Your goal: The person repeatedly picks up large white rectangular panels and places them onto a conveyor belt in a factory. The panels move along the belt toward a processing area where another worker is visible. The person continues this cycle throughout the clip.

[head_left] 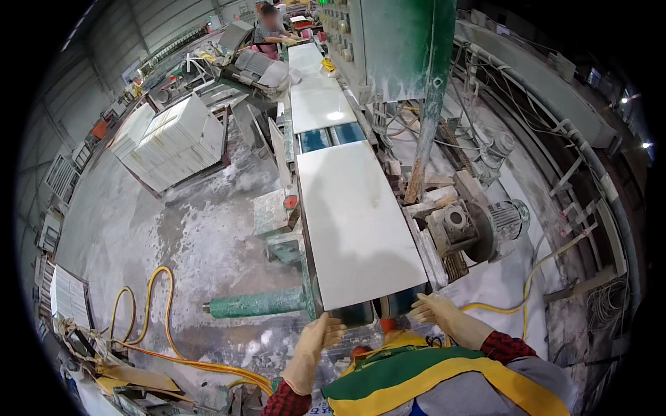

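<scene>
Left hand: gloved, fingers spread, touching the near edge of the white tile.
Right hand: gloved, spread at the tile's corner.
Hidden: fingertips, under the tile.

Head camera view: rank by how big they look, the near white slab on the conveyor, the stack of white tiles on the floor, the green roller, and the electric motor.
1. Near white slab.
2. Stack of white tiles, though it is farther off, so its true size is unsure.
3. Green roller.
4. Electric motor.
</scene>
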Tool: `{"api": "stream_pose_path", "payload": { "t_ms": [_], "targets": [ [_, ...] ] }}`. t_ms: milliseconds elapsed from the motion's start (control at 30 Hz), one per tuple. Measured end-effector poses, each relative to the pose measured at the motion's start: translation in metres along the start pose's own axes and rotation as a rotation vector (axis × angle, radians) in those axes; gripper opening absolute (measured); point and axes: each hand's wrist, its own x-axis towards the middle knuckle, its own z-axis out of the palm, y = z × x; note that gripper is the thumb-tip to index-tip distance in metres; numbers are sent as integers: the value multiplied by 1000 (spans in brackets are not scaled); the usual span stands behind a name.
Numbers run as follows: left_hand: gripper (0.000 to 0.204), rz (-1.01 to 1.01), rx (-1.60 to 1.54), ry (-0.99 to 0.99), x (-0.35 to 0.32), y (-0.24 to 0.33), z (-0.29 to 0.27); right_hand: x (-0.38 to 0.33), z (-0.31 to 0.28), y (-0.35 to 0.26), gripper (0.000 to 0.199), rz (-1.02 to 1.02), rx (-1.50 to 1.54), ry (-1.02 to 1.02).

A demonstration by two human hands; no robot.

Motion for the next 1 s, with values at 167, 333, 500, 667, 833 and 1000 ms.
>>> {"api": "stream_pose_path", "payload": {
  "t_ms": [167, 333, 500, 667, 833, 1000],
  "targets": [
    [53, 40, -166, -112, 29, 3, 39, 35, 39, -10, 62, -42, 104, 95],
    [45, 52, -125, -5, 50, 0, 42, 53, 37, -24, 61, 31, 38, 101],
    [42, 97, -161, 54, 69, 9, 44, 74, 35, -29, 58, -19, -11, 64],
    [42, 191, -238, -1, 108, 59, 42, 112, 51, -81, 52, -41, 199, 34],
    [42, 140, -308, 39, 139, 99, 39, 147, 62, -111, 49, -79, 212, 23],
    [44, 191, -268, 33, 163, 110, 37, 174, 74, -132, 55, -22, 171, 118]
  ]
}}
